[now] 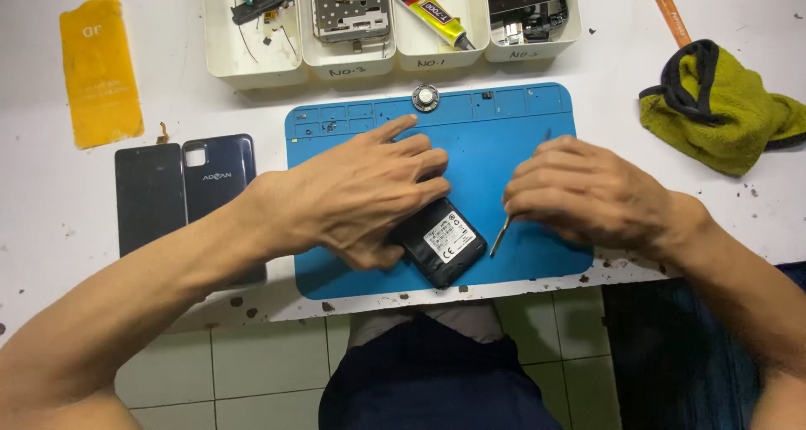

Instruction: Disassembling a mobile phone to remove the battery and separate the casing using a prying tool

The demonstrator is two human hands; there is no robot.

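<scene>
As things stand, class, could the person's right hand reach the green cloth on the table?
Probably yes. The green cloth lies just beyond the right hand on bare white table, nothing between. But that hand holds a thin tool, which would hinder taking it.

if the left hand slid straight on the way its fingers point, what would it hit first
Probably the small round metal part at the blue mat's top edge; the left hand points up-right toward it, though height is unclear.

Bare forearms, dark navy trousers
</scene>
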